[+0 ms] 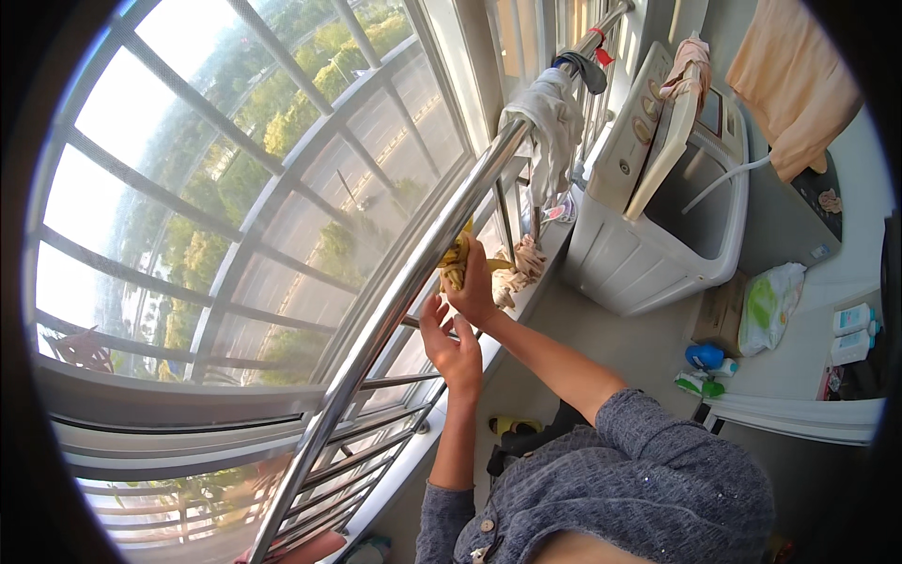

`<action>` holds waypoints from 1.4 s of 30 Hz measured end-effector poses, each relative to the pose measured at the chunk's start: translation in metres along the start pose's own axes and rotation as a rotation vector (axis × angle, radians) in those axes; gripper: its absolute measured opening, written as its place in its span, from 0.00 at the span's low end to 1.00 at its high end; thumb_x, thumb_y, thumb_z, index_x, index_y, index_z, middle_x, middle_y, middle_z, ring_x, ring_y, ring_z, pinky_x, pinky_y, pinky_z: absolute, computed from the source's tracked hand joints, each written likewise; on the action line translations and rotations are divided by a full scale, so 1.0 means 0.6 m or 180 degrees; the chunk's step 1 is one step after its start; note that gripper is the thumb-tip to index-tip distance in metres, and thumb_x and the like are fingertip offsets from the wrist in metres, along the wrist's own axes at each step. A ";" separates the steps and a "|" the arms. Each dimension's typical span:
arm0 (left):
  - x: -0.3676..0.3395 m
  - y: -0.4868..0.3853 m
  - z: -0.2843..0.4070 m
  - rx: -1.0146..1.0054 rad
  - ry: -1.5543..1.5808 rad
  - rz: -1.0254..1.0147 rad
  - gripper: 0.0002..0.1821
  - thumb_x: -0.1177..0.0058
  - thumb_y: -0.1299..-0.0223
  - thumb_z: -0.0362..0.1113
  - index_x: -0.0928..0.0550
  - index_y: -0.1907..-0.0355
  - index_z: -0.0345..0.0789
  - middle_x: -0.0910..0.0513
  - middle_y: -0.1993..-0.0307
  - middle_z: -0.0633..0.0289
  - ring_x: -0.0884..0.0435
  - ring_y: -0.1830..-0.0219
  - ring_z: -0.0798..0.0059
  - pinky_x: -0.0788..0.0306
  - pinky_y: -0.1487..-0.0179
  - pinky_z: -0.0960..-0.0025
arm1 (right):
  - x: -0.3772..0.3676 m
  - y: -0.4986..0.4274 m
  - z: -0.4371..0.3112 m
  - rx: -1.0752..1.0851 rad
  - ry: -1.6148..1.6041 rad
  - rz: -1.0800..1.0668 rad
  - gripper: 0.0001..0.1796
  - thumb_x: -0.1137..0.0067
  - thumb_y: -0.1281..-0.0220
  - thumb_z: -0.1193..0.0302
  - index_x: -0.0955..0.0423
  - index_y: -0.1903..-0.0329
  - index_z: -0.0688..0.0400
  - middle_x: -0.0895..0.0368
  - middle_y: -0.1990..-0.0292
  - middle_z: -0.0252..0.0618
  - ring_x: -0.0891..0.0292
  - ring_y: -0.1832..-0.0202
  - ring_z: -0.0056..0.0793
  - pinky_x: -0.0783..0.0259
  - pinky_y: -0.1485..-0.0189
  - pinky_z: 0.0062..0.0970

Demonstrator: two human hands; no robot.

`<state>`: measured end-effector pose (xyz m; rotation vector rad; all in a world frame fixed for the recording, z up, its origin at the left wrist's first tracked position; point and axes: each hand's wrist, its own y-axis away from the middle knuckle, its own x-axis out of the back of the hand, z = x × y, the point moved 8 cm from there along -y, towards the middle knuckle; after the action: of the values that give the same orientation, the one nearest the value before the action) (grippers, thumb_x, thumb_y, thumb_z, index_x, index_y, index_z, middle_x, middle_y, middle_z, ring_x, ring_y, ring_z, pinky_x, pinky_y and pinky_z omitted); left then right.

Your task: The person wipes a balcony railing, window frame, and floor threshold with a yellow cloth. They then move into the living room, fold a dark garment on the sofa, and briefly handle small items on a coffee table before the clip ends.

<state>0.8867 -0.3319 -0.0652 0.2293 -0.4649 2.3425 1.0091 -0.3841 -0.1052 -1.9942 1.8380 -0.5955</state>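
Note:
My right hand [473,285] grips a bunched yellow cloth [455,262], just below the round steel handrail [430,243]. Part of the cloth is hidden by my fingers and the rail. Close beside it, nearer to me, my left hand [451,349] is raised with its fingers apart and slightly curled, holding nothing. Farther up the rail hang a white cloth [546,116] and a dark grey cloth [586,70], near a red ribbon [601,53]. A crumpled beige cloth [520,271] lies by the foot of the railing, behind my right hand.
Barred windows [282,183] run along the left. At the right stands a washing machine [634,247] with its lid raised and a pink cloth [689,67] on it. Near it are a cardboard box [719,314], a plastic bag [771,307] and white bottles [851,331]. A yellow-green slipper [514,425] is below.

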 end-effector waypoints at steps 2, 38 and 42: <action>-0.015 0.013 0.004 -0.0163 -0.0184 -0.0041 0.23 0.54 0.38 0.23 0.31 0.39 0.26 0.24 0.45 0.48 0.21 0.46 0.64 0.25 0.48 0.67 | 0.006 0.018 0.051 -0.0128 0.0110 -0.0307 0.42 0.39 0.54 0.83 0.46 0.34 0.61 0.32 0.48 0.54 0.31 0.46 0.57 0.33 0.43 0.42; 0.060 -0.020 0.156 -0.1977 -0.0912 -0.0119 0.14 0.51 0.40 0.24 0.24 0.51 0.27 0.22 0.56 0.48 0.22 0.52 0.53 0.27 0.49 0.57 | 0.029 0.035 -0.143 0.0873 -0.0287 0.0560 0.30 0.34 0.48 0.72 0.36 0.42 0.62 0.35 0.40 0.52 0.36 0.37 0.53 0.36 0.36 0.42; 0.089 0.026 0.132 -0.2001 -0.0656 -0.0666 0.15 0.52 0.41 0.24 0.24 0.50 0.27 0.21 0.55 0.49 0.22 0.52 0.53 0.28 0.48 0.57 | -0.075 0.191 -0.053 0.0045 -0.0333 -0.0069 0.32 0.43 0.35 0.67 0.43 0.32 0.60 0.37 0.36 0.47 0.37 0.34 0.44 0.41 0.31 0.38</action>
<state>0.8397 -0.3401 0.0193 0.2043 -1.1843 1.8693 0.8925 -0.3488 -0.1421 -1.9992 1.7483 -0.4988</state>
